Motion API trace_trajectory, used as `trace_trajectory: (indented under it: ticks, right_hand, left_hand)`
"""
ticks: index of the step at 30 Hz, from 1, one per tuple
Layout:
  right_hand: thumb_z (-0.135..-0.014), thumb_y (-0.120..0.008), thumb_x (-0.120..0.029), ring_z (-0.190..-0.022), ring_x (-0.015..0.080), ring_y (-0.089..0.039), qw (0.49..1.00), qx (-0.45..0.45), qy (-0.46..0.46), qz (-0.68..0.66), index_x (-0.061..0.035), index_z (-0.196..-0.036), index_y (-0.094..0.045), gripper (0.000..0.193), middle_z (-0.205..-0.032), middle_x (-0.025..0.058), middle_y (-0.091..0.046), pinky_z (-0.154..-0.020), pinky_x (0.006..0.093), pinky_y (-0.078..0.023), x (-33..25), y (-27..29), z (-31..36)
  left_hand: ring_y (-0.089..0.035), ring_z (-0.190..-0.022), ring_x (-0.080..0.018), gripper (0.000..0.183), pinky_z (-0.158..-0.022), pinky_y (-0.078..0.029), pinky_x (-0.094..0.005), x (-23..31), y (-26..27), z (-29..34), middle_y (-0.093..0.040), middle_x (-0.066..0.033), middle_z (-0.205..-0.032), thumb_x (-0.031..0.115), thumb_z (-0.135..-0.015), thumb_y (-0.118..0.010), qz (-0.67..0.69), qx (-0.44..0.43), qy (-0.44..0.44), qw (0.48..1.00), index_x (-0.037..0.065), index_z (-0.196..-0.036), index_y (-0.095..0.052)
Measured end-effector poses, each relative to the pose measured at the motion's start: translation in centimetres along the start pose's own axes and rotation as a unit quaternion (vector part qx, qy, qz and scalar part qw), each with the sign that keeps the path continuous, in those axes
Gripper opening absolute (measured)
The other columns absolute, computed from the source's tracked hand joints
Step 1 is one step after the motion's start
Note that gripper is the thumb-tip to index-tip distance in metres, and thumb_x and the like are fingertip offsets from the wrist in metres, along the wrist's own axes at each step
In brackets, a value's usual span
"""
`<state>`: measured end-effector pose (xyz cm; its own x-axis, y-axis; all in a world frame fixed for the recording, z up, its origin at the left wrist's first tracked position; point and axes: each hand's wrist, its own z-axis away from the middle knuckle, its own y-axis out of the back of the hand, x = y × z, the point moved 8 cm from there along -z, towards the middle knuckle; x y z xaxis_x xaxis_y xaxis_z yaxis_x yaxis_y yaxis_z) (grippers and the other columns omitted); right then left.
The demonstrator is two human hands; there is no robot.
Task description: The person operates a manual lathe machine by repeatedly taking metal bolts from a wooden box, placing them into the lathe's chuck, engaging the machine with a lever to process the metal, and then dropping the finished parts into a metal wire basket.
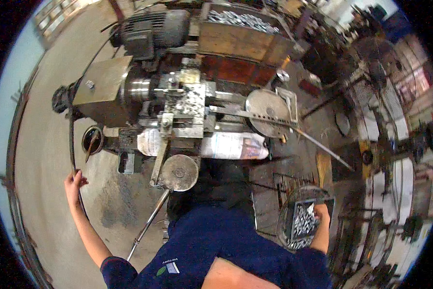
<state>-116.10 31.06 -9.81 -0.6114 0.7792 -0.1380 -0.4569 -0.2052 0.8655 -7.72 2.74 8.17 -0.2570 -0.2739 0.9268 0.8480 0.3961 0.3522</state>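
Observation:
At the far left, my left hand point(74, 187) has its fingers curled at a long dark rod point(72, 130), which runs down past the machine and on below the hand. On the right, my right hand point(321, 212) reaches into a dark rectangular tray point(330, 206) of small shiny metal pieces point(304, 222). Its fingers are bent together at the pieces, and some bright metal shows at the fingertips. The tray rests on a round container point(284, 212) with more pieces showing below it. Between my hands stands a greasy lathe-like machine point(190, 103).
An electric motor point(153, 29) and a large box point(245, 42) of metal pieces stand behind the machine. Two round discs point(180, 172) point(269, 113) with long handles project from its front and right. A dark pot point(92, 139) stands at left. Racks and a fan point(378, 55) crowd the right.

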Motion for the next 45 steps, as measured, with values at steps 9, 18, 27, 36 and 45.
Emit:
trace_trajectory:
  ticks: [9,18,27,36,45]
  right_hand:
    - [-0.059,-0.055,-0.001,-0.098,0.0213,-0.054,0.872,0.066,0.401,-0.275,-0.0001,-0.092,-0.065,0.035,-0.107,0.0111,-0.056,-0.083,0.0291,-0.042,-40.6,15.0,14.3]
    - [-0.054,-0.062,-0.014,-0.094,0.0309,-0.053,0.612,0.115,0.780,0.067,0.0026,-0.080,-0.063,0.030,-0.101,0.0153,-0.053,-0.080,0.0368,-0.044,-80.7,8.0,33.3]
    - [-0.055,-0.063,-0.017,-0.090,0.0347,-0.057,0.686,0.086,0.708,0.142,0.0037,-0.078,-0.064,0.030,-0.094,0.0221,-0.056,-0.082,0.0364,-0.047,-87.1,1.8,30.6]
    - [-0.055,-0.061,-0.018,-0.086,0.0390,-0.057,0.750,0.039,0.660,0.000,0.0070,-0.075,-0.062,0.032,-0.090,0.0253,-0.057,-0.078,0.0406,-0.046,-88.2,2.7,29.8]
    - [-0.056,-0.059,-0.016,-0.085,0.0386,-0.056,0.709,0.065,0.702,0.016,0.0003,-0.068,-0.062,0.020,-0.095,0.0199,-0.054,-0.078,0.0412,-0.046,-87.9,2.7,31.3]
  left_hand:
    - [-0.058,-0.059,-0.0212,0.031,-0.055,-0.049,-0.0318,-0.9,0.6,-0.5,-0.057,-0.0107,-0.065,0.026,-0.077,-0.062,-0.063,0.009,-0.024,0.998,-0.003,-0.089,-0.057]
    - [-0.057,-0.074,-0.0386,0.041,-0.064,-0.044,-0.0454,3.2,0.5,5.3,-0.059,-0.0203,-0.075,0.024,-0.070,-0.065,-0.387,0.088,-0.057,0.916,0.003,-0.101,-0.050]
    - [-0.057,-0.075,-0.0394,0.027,-0.065,-0.044,-0.0454,-0.3,3.0,8.8,-0.057,-0.0219,-0.073,0.023,-0.070,-0.064,-0.379,0.139,-0.002,0.915,-0.001,-0.079,-0.054]
    - [-0.058,-0.077,-0.0384,0.025,-0.068,-0.046,-0.0455,-0.2,3.4,7.2,-0.060,-0.0221,-0.077,0.022,-0.071,-0.061,-0.469,0.118,0.019,0.875,-0.001,-0.081,-0.057]
    - [-0.061,-0.069,-0.0327,0.013,-0.062,-0.048,-0.0439,-0.4,14.7,-0.5,-0.061,-0.0167,-0.070,0.008,-0.070,-0.051,-0.670,0.146,-0.028,0.727,0.006,-0.076,-0.062]
